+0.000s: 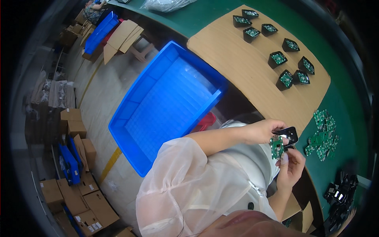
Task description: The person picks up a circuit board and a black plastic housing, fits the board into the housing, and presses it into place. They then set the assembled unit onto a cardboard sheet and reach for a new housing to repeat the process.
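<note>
My left hand [263, 131] is closed on a small black plastic housing [292, 135], its hollow side showing. Just below it, my right hand [291, 169] pinches a green circuit board [276, 147] between thumb and fingers. The board is held upright close against the housing and partly covers it; whether the two touch I cannot tell. Beyond my hands, several black housings [277, 59] with green boards inside stand on a cardboard sheet [229, 51]. To the right of my hands lies a heap of loose green circuit boards [323, 136].
A large blue bin [158, 106] stands at my left, beside the green worktable [173, 19]. Black parts [342, 193] are piled near the table's right edge. A clear plastic bag [167, 4] lies at the far end. Cardboard boxes [75, 197] stack up on the floor at left.
</note>
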`<state>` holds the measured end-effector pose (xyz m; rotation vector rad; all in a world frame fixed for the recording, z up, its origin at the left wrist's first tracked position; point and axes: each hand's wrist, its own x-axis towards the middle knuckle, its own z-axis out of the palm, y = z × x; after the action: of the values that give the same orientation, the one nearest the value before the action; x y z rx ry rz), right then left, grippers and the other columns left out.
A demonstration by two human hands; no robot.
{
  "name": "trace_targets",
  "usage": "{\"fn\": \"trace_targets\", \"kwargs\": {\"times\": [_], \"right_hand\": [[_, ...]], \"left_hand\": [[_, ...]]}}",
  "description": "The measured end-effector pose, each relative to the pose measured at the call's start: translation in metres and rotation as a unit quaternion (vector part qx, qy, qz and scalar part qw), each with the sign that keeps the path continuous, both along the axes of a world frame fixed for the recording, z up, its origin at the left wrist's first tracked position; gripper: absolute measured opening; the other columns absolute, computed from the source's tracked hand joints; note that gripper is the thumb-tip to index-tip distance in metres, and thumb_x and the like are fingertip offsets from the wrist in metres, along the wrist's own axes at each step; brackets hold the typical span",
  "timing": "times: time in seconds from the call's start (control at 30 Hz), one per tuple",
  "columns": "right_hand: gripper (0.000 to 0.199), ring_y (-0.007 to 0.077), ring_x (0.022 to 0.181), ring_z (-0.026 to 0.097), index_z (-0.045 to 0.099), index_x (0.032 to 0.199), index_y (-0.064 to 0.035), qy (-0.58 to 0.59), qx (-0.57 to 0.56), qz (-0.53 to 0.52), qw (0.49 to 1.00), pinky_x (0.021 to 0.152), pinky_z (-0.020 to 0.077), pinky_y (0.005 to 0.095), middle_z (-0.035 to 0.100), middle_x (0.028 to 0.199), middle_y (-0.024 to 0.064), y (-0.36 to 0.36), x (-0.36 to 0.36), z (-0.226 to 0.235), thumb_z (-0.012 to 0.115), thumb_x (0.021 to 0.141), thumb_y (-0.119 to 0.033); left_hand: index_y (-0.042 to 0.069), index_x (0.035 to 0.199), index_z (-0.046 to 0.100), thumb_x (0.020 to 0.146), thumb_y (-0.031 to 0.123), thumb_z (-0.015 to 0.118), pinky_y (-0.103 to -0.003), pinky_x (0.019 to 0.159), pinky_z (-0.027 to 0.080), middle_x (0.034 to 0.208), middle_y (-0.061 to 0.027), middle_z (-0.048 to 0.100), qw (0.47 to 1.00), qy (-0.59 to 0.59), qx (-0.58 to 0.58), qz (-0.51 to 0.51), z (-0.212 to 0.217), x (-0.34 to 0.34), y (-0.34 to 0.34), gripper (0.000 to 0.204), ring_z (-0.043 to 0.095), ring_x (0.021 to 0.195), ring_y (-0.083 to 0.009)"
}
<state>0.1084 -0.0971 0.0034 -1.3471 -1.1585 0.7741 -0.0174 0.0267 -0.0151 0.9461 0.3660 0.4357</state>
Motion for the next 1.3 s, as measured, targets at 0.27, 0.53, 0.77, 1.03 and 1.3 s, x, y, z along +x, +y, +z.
{"fn": "trace_targets", "kwargs": {"times": [0.27,0.53,0.77,1.03,1.3], "right_hand": [[0.030,0.0193,0.050,0.044,0.063,0.093,-0.0047,-0.448,0.199,0.081,0.868,0.046,0.0294,0.0297,0.049,0.063,0.0046,0.017,0.012,0.022,0.062,0.065,0.005],[0.017,0.0184,0.066,0.057,0.061,0.092,0.0014,-0.327,0.132,-0.063,0.934,0.060,0.0434,0.0258,0.063,0.083,0.0113,0.013,0.024,0.014,0.059,0.075,0.007],[0.018,0.0162,0.051,0.052,0.063,0.085,-0.0032,-0.322,0.126,-0.098,0.933,0.047,0.0361,0.0266,0.061,0.069,0.0069,0.026,0.012,0.028,0.064,0.069,0.004],[0.023,0.0155,0.049,0.051,0.060,0.088,-0.0081,-0.390,0.118,-0.063,0.911,0.045,0.0312,0.0281,0.052,0.058,0.0019,0.026,0.014,0.027,0.065,0.066,-0.003],[0.026,0.0115,0.050,0.050,0.060,0.088,-0.0087,-0.476,0.111,-0.051,0.871,0.045,0.0316,0.0260,0.050,0.060,-0.0011,0.024,0.016,0.025,0.062,0.063,-0.006]], "left_hand": [[0.000,0.098,0.048,0.081,0.007,0.062,-0.023,0.074,0.044,0.090,-0.0055,0.057,0.984,0.056,0.144,0.087,-0.007,0.001,-0.009,0.024,0.053,0.083,-0.0070],[-0.002,0.114,0.043,0.086,0.006,0.055,-0.026,0.082,0.045,0.104,-0.0101,0.055,0.997,-0.044,0.045,0.054,0.001,-0.004,-0.012,0.031,0.053,0.096,-0.0129],[-0.003,0.114,0.043,0.081,0.005,0.062,-0.027,0.084,0.045,0.105,-0.0114,0.054,0.995,-0.014,0.020,0.099,0.015,-0.012,-0.011,0.039,0.054,0.097,-0.0160],[-0.004,0.115,0.042,0.080,0.005,0.063,-0.027,0.084,0.046,0.105,-0.0103,0.054,0.992,0.031,0.085,0.084,0.020,-0.008,-0.014,0.042,0.054,0.099,-0.0159],[-0.004,0.115,0.042,0.080,0.001,0.061,-0.028,0.083,0.048,0.110,-0.0105,0.052,0.987,0.046,0.108,0.111,0.019,-0.006,-0.020,0.040,0.052,0.102,-0.0156]]}}
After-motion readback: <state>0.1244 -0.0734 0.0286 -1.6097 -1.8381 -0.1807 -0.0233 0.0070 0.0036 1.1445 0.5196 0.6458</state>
